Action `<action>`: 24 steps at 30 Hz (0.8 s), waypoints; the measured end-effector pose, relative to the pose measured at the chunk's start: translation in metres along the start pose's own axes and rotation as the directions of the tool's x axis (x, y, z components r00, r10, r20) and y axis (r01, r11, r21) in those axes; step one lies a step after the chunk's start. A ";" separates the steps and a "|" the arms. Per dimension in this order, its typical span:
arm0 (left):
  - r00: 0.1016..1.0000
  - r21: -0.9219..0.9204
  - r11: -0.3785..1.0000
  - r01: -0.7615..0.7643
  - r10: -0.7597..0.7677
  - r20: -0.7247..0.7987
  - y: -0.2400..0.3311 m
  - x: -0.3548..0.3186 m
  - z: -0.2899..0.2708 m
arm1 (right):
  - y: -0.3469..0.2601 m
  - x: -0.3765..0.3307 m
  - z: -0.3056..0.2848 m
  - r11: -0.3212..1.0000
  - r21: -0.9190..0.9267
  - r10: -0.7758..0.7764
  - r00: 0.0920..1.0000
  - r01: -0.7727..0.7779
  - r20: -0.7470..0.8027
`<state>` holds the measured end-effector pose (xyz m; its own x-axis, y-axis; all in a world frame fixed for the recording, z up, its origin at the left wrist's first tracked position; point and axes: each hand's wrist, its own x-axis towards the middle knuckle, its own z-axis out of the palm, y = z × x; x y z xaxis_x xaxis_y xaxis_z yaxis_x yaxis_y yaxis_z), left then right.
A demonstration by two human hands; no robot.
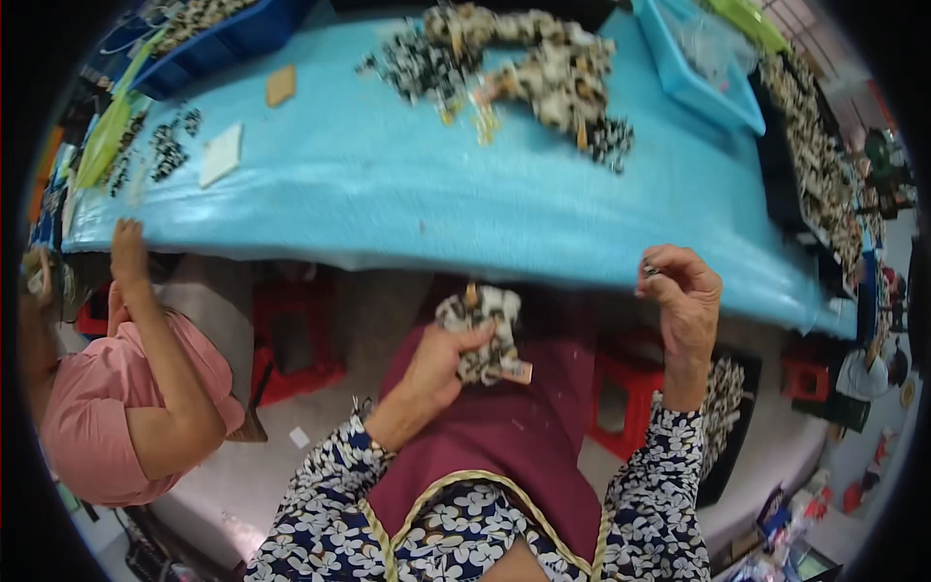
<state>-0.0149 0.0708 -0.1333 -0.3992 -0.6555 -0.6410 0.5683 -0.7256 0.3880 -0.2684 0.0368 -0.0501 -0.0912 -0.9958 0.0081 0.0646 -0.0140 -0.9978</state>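
Over my lap, my left hand (432,369) is closed on a bunch of mottled cream, brown and black pieces (493,315). Its thumb presses across the front of the bunch. A small pale orange tag (517,372) sticks out at the bunch's lower right. My right hand (682,286) is raised off to the right at the table's near edge, with finger and thumb pinched around a small dark piece (651,271). That piece is too small to name. The two hands are well apart.
On the blue-covered table (407,204) lie a mottled heap (558,82) and small black-and-white pieces (422,63). A light-blue tray (713,73) stands far right, a dark-blue bin (228,44) far left. A person in pink (145,407) sits at left. Red stools (630,388) stand below.
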 end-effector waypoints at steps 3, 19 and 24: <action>0.999 -0.044 0.998 -0.041 0.043 0.032 0.002 0.000 0.007 | 0.016 -0.030 0.027 0.975 0.159 0.132 0.978 -0.157 0.159; 0.999 0.079 0.997 0.009 -0.006 -0.048 -0.014 -0.013 0.019 | 0.078 -0.079 0.058 0.914 0.154 0.362 0.926 -0.375 0.105; 0.999 0.118 0.993 0.011 -0.005 -0.053 -0.016 -0.013 0.018 | 0.074 -0.078 0.057 0.928 0.055 0.363 0.926 -0.370 0.101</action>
<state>-0.0320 0.0869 -0.1192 -0.3633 -0.6400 -0.6770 0.4751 -0.7524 0.4563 -0.1999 0.1085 -0.1206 0.0393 -0.9366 -0.3481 0.1483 0.3500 -0.9249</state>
